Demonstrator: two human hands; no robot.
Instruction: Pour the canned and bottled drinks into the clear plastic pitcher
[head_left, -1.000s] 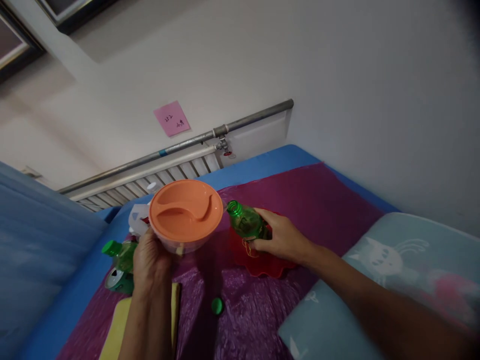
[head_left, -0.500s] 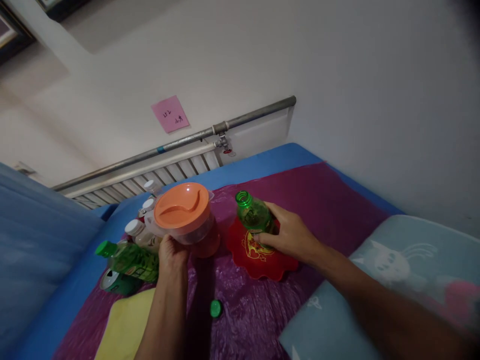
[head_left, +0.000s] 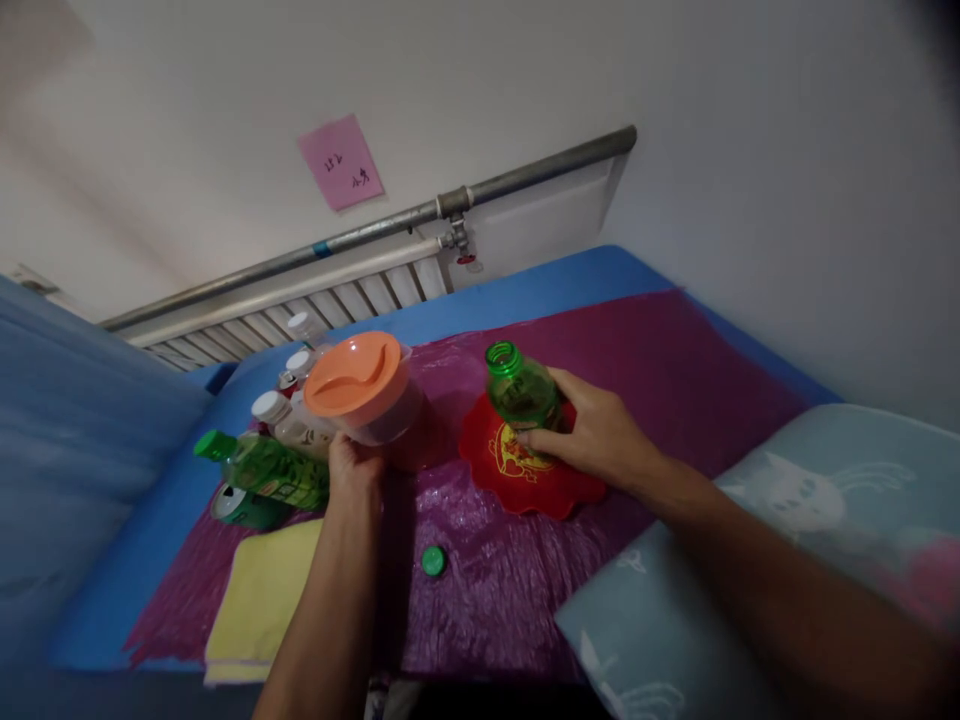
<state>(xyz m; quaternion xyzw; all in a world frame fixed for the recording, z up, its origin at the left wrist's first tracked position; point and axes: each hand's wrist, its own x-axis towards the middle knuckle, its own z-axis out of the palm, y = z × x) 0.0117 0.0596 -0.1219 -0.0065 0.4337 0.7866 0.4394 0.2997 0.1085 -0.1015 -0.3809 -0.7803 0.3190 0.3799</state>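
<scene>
My left hand [head_left: 355, 475] is closed at the near side of a clear pitcher [head_left: 390, 412] with an orange lid [head_left: 354, 372]; the exact grip is partly hidden. My right hand [head_left: 592, 425] is wrapped around a green plastic bottle [head_left: 523, 392]. Its mouth is uncapped and leans slightly left. Beneath the bottle is a red scalloped plate [head_left: 491, 478] with a yellow print; I cannot tell whether the bottle touches it. A green bottle cap [head_left: 433, 561] lies on the purple plastic sheet between my forearms.
Left of the pitcher stand several white-capped bottles [head_left: 289, 420], a tilted green-capped bottle [head_left: 274, 470] and a green can [head_left: 251, 507]. A folded yellow cloth [head_left: 262, 590] lies near the front edge. A pale blue patterned cloth [head_left: 675, 610] is at right. Behind are a radiator [head_left: 360, 297] and pipe.
The view has tipped downward, so everything sits higher in the picture and the table's front edge now shows. Both hands keep their grips on the pitcher and the green bottle.
</scene>
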